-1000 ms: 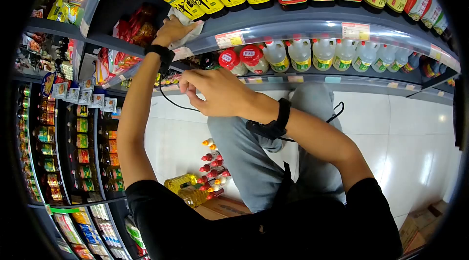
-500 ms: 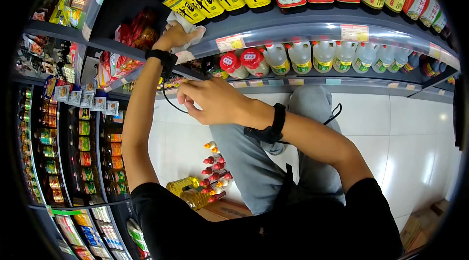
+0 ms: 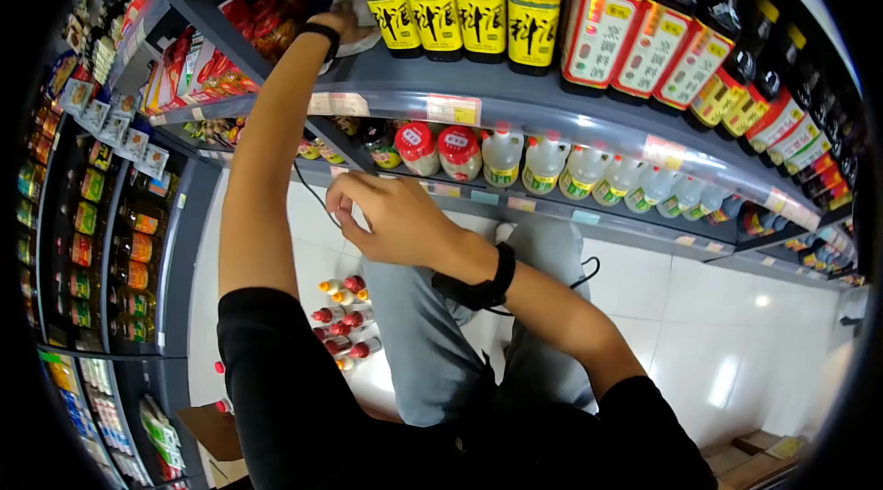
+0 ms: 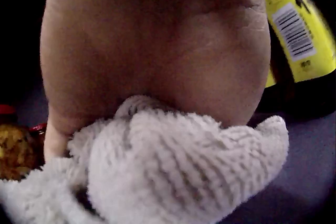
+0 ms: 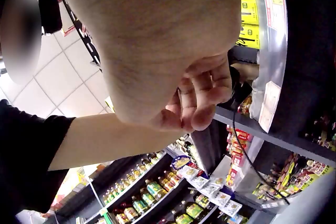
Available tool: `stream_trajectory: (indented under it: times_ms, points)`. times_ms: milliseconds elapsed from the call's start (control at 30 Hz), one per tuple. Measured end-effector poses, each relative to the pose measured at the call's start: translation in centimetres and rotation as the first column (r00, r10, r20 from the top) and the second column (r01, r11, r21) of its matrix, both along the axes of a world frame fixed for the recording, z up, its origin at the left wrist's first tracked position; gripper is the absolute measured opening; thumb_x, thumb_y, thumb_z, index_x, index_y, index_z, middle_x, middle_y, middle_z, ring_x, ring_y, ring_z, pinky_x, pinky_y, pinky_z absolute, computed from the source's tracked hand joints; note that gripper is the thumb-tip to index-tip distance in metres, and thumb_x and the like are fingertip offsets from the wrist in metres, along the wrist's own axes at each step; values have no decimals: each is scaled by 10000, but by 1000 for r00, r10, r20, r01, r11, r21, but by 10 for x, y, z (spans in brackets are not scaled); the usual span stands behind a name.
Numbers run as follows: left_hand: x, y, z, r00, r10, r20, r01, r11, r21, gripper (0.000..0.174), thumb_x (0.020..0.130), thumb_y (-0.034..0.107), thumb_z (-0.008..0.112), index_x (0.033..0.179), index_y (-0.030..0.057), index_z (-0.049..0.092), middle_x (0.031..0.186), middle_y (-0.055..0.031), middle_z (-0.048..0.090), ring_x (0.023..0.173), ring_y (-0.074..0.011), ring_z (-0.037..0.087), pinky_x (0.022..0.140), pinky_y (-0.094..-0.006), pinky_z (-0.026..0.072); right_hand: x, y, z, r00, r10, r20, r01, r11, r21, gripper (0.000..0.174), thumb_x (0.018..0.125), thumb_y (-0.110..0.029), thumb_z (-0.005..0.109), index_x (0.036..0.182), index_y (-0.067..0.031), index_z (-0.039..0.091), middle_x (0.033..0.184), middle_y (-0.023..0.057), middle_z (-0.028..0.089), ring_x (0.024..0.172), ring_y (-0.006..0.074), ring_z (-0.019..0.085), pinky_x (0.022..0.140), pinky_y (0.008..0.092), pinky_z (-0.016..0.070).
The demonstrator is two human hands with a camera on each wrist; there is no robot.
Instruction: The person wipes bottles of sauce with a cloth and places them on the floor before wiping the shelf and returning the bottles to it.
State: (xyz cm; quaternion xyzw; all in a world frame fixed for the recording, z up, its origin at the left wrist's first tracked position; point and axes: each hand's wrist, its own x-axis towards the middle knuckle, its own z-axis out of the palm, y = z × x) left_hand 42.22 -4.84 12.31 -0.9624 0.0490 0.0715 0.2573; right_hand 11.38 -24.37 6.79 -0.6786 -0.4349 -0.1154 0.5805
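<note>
My left hand reaches far back onto the grey shelf, holding a whitish cloth against its surface. Ribbed and fluffy, the cloth bunches up under the palm in the left wrist view, where the fingers are hidden. Dark bottles with yellow labels stand upright just right of that hand. On its left lie red packages. My right hand hangs in front of the lower shelf, over the knee. Its fingers are loosely curled with nothing in them.
Red-capped jars and clear bottles line the lower shelf. Red-labelled bottles fill the upper shelf's right side. Several small bottles stand on the floor beside the leg. A black cable dangles from the left wrist.
The view has swung, so the shelves appear turned and the yellow-label bottles show more fully. My left hand has moved deeper onto the shelf with the cloth. The right hand keeps its pose.
</note>
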Motion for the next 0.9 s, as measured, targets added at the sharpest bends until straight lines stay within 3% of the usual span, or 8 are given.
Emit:
stream_trajectory:
  times_ms: [33,133,267,500,567,700,833,900]
  points:
    - [33,21,-22,979,-161,122,165,986,-18,999,844,631,531,1479,-21,118,1463,-313,274,1360,-412,310,1121,-409,279,1,4,-1,1000,5,3,-5,1000,-13,153,775,-45,597,903,-80,520,786,81,626,699,279,638,603,394,493]
    - [161,81,-85,943,-209,259,234,970,-68,1048,799,570,640,1489,25,71,1491,-272,255,1359,-390,326,1107,-465,303,5,13,-3,1000,4,18,-3,999,-46,158,771,-37,596,897,-84,513,806,76,614,654,277,619,559,382,480]
    - [131,40,-44,983,-65,170,106,963,-247,973,841,565,572,1500,57,68,1518,-228,211,1388,-362,261,1128,-454,260,10,22,-1,1000,-23,20,25,994,-103,220,744,-19,650,920,-81,535,807,54,615,669,257,633,526,350,471]
    - [65,31,-14,987,-158,19,156,936,-314,844,914,556,453,1519,115,64,1565,-150,134,1439,-314,148,1165,-434,184,14,32,-9,999,-32,39,33,999,-36,171,772,-20,623,901,-91,535,813,44,611,672,260,632,553,352,482]
    - [13,15,9,991,18,-136,-73,909,-411,1043,817,681,511,1516,109,-10,1561,-165,135,1436,-323,157,1161,-432,195,13,25,-12,996,-54,77,63,991,-115,166,779,-31,621,908,-103,546,806,37,615,688,251,643,570,352,492]
    - [-15,24,3,994,-69,-88,25,904,-426,1185,727,761,544,1511,106,-57,1546,-226,129,1426,-343,185,1148,-418,218,13,11,-3,995,-79,66,85,992,-97,163,788,-58,630,925,-106,557,802,26,633,550,212,595,503,331,452]
    - [-70,7,19,987,-15,-160,-44,934,-355,1086,790,700,522,1508,56,23,1516,-272,187,1406,-357,242,1129,-379,266,8,6,1,994,-62,90,69,995,-72,155,794,-67,624,930,-103,558,778,20,629,520,196,581,488,327,445]
    - [-66,17,16,981,-90,-174,20,930,-367,1113,785,695,553,1499,14,37,1493,-269,258,1390,-343,284,1119,-346,276,5,4,5,998,-58,15,59,985,-163,132,788,-83,585,906,-107,532,805,51,633,705,268,643,590,388,489]
